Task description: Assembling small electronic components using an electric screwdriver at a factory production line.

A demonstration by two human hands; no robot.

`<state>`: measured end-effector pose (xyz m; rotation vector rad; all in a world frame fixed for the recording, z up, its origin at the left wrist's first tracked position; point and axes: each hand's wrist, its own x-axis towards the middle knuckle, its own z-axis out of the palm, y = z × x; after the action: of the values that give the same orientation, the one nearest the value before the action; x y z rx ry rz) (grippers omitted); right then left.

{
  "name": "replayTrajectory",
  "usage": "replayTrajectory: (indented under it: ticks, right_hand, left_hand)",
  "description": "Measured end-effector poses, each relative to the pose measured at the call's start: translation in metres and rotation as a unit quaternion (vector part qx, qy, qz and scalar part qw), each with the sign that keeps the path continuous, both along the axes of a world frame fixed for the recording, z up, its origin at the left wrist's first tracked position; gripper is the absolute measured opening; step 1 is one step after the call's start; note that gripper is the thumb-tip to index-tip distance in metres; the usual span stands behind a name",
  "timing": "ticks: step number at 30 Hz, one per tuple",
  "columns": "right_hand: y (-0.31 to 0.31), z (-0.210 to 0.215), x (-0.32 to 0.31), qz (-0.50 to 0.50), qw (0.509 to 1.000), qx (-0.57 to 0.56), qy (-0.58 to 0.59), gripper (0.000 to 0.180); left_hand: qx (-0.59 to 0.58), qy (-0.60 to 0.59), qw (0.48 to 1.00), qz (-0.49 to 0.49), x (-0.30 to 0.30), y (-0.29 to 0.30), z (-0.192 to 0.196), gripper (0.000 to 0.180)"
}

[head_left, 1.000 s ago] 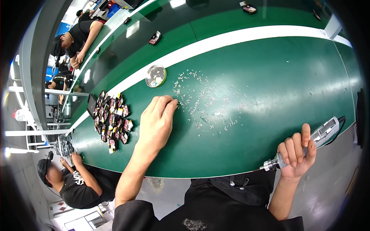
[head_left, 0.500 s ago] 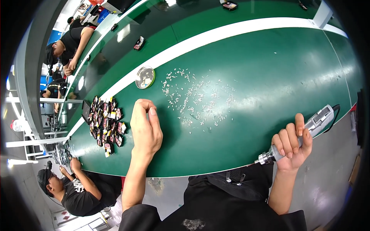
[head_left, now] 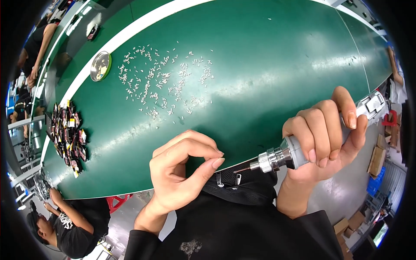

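Note:
My left hand (head_left: 184,169) is closed in a pinch, thumb and forefinger meeting near the table's front edge. A tiny thing seems to sit between the tips, too small to name. My right hand (head_left: 323,138) wraps round a grey electric screwdriver (head_left: 292,152), its metal chuck and thin bit pointing left, toward the left fingertips but apart from them. Many small, thin whitish pieces (head_left: 164,78) lie scattered on the green table (head_left: 268,82). Beyond them to the left stands a round, shallow dish (head_left: 101,66) with a green rim and some pale bits inside.
A pile of small black packs (head_left: 67,134) with coloured labels lies at the table's left. A white strip (head_left: 134,29) runs along the far side. One person (head_left: 73,221) works at the left end, another (head_left: 37,50) across the line. Boxes (head_left: 357,221) stand on the floor at right.
My view has shifted right and down. The left hand has come right and nearer to me, its fingertips now pinched. The screwdriver has come closer to the left hand.

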<state>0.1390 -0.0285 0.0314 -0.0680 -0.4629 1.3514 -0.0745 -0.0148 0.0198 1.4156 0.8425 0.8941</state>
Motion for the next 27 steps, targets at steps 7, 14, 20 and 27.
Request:
replayTrajectory:
  ticks: [7,14,20,27]
  right_hand:
    - [-0.002,0.016,-0.01,-0.08,0.997,-0.019,0.002,0.019]
    - [0.0,0.01,-0.01,-0.077,0.997,-0.02,-0.008,0.018]
    - [-0.005,0.01,-0.005,-0.092,0.995,-0.006,-0.045,0.019]
    - [-0.004,0.003,0.0,-0.08,0.995,-0.035,-0.056,0.02]
  left_hand:
    - [-0.143,-0.168,0.973,-0.071,0.008,-0.008,-0.008,0.013]
    - [-0.17,-0.207,0.962,-0.051,0.015,-0.01,-0.007,0.014]
    - [-0.007,-0.073,0.996,-0.04,0.021,-0.011,-0.007,0.022]
    - [0.154,0.055,0.987,-0.003,0.03,-0.008,-0.01,0.007]
